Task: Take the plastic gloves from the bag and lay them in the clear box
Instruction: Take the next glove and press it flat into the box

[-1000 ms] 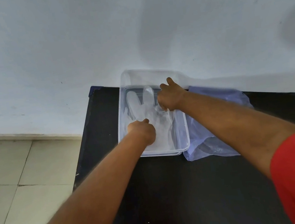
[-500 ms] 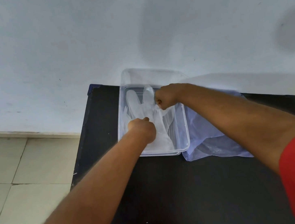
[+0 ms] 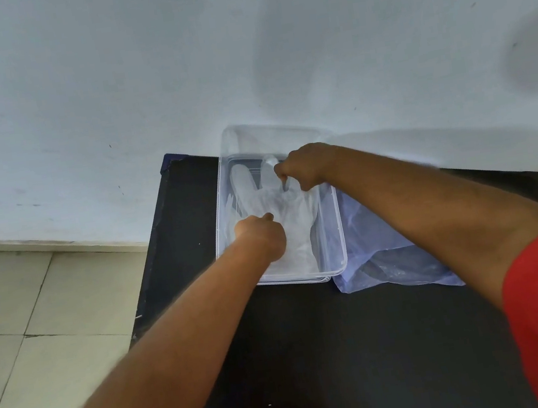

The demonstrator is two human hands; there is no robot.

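Note:
A clear plastic box point(image 3: 332, 229) stands at the back of a black table point(image 3: 316, 352), against the wall. Translucent plastic gloves point(image 3: 295, 207) lie flat inside it, fingers pointing toward the wall. My left hand point(image 3: 260, 238) presses down on the near part of the top glove with its fingers curled. At the far end of the box, my right hand point(image 3: 303, 166) pinches one of the glove's fingers. The bluish plastic bag point(image 3: 381, 250) lies crumpled right of the box, partly hidden under my right forearm.
A clear lid point(image 3: 272, 136) leans behind the box against the white wall point(image 3: 171, 62). The table's left edge drops to a tiled floor point(image 3: 35, 323).
My right hand has closed from an extended thumb into a pinch on a glove finger and shifted slightly left. The left hand has stayed pressed on the glove.

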